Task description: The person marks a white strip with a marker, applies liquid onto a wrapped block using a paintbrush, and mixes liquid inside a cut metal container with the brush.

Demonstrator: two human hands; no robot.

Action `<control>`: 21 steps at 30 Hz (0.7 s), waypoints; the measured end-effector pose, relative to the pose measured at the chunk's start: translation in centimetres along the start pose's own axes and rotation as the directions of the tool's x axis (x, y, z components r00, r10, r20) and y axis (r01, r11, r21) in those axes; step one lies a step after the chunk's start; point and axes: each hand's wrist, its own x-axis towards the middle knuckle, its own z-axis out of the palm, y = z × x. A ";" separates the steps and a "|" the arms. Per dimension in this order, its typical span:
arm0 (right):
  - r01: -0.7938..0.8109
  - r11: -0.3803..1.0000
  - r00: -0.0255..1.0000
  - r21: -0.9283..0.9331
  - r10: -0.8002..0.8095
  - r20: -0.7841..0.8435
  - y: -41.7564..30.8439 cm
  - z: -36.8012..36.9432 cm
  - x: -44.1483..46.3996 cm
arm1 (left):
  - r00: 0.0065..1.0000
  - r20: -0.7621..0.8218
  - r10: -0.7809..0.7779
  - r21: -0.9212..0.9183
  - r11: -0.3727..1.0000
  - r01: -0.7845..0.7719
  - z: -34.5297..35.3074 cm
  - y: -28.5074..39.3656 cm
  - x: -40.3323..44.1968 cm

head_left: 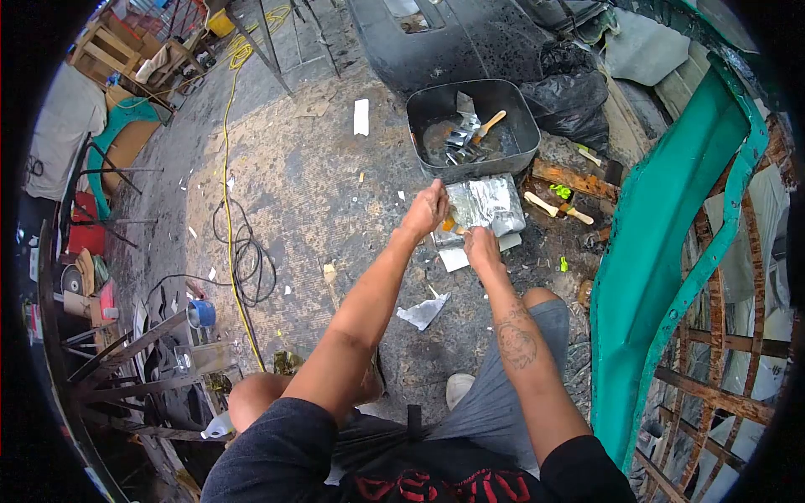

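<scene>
A foil-covered slab (495, 201) lies on the floor, with pale sheet edges showing beneath it. Over its left edge, my left hand (426, 210) is closed, and what its fingers grip is hidden. My right hand (482, 249) pinches at the front edge of the foil. From its fingertips a small orange-yellow piece (449, 225) reaches toward my left hand; its kind is too small to tell. Just beyond the slab stands a black tub (417, 151), holding crumpled foil scraps (461, 138) and a wooden-handled brush (490, 126).
Wooden-handled brushes (579, 215) lie to the right by a wooden block (574, 178). A large green panel (654, 243) rises at right. A torn white scrap (423, 311) lies nearby. A yellow cord (228, 168) and black cable (256, 272) cross the floor at left.
</scene>
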 end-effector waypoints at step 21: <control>0.020 0.999 0.999 -0.048 -0.022 -0.033 0.5 0.5 0.0 | 0.998 -0.006 0.062 -0.026 0.998 -0.063 0.4 0.1 0.7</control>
